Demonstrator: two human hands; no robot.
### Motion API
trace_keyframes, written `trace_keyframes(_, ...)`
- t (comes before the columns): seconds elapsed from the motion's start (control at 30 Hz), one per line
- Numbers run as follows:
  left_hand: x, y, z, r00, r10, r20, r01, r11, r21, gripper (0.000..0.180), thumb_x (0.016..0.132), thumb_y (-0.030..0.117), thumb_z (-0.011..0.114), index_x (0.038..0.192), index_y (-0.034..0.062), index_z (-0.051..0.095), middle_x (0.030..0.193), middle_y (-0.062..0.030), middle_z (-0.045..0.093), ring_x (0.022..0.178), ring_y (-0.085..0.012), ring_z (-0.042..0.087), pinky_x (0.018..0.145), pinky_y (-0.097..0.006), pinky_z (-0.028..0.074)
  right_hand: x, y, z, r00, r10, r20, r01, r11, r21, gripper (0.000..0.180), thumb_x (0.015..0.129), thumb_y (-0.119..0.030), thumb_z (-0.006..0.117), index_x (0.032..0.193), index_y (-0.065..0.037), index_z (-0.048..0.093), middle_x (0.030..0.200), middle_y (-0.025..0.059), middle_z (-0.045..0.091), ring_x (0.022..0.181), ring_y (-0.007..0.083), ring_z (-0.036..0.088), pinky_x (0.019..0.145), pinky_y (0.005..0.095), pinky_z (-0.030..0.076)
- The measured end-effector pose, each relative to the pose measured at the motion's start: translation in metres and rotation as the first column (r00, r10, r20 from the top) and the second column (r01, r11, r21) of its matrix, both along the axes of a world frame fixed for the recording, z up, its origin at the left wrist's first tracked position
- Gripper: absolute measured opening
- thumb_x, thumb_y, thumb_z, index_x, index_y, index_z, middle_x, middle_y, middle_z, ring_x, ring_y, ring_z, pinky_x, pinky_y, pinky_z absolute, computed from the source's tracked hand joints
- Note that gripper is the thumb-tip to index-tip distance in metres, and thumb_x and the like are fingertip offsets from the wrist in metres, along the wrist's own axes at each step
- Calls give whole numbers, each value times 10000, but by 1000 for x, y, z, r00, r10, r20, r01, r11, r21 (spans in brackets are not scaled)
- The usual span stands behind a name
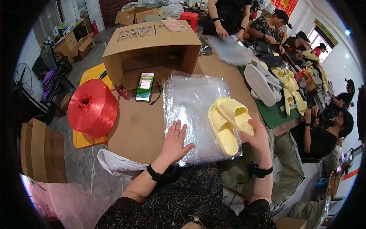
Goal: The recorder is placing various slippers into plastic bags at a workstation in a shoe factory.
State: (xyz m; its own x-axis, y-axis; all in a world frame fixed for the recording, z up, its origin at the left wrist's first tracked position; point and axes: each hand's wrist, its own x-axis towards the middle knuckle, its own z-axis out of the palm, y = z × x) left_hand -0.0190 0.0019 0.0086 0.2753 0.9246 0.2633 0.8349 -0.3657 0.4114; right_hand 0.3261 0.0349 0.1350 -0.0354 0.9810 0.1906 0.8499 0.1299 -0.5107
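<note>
A stack of clear plastic bags [190,95] lies on the cardboard-covered table in front of me. My left hand [175,143] rests flat on the near left part of the stack, fingers spread. On the right part of the bags lies a pair of pale yellow slide slippers: the lower slipper [228,143] sits on the plastic, and the upper slipper [231,110] overlaps it at an angle. My right hand [256,135] grips the upper slipper at its near right end, thumb and fingers closed around the edge.
A red twine roll [92,108] stands on a yellow board at left. Behind the bags are a phone [145,87], a small red bottle [123,92] and an open cardboard box [150,49]. More slippers [261,84] crowd the green mat at right, where several people work.
</note>
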Motion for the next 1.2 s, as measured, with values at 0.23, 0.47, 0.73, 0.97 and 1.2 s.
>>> trace_keyframes(0.23, 0, 0, 0, 1000, 4, 8, -3, 1000, -18, 903, 900, 585, 621, 1507, -25, 346, 1579, -326, 238, 1479, -469, 210, 1208, -519, 207, 12, -4, -16, 998, -59, -23, 61, 989, 136, 561, 729, -302, 788, 1183, -26, 607, 1078, 147, 647, 1024, 340, 620, 908, 399, 488)
trace_keyframes(0.47, 1, 1, -1, 1000, 0, 5, 0, 1000, -10, 893, 882, 552, 664, 1497, -20, 361, 1566, -327, 267, 1461, -485, 239, 1183, -542, 250, 21, -6, 1, 644, -55, -763, -210, 946, -246, 645, 818, -366, 703, 1295, 38, 544, 1196, 122, 634, 1063, 197, 627, 903, 315, 489)
trace_keyframes(0.73, 0, 2, 0, 1000, -13, -10, 13, 1000, -28, 924, 870, 557, 673, 1521, 0, 327, 1577, -323, 240, 1473, -480, 213, 1201, -536, 219, -5, -1, 14, 280, 7, -960, -498, 856, -139, 764, 933, -472, 533, 1458, 66, 395, 1340, 255, 574, 1118, 339, 659, 879, 382, 573)
trace_keyframes(0.97, -23, 6, -7, 879, -68, 471, 117, 990, -75, 1069, 799, 656, 683, 1564, 39, 260, 1602, -326, 175, 1503, -464, 158, 1209, -528, 197, -37, -6, -12, 175, -157, -972, -652, 721, -234, 654, 1022, -428, 368, 1477, 42, 374, 1339, 281, 566, 1109, 362, 655, 865, 421, 580)
trace_keyframes(1.2, -9, 4, 25, 602, 183, 777, 120, 942, -315, 799, 839, 190, 746, 1493, -12, 334, 1418, -239, 502, 1366, -325, 455, 1120, -427, 381, -63, -27, -3, 281, -59, -958, -650, 723, -235, 628, 894, -286, 671, 1391, 21, 439, 1283, 142, 573, 1180, 241, 587, 986, 370, 484)
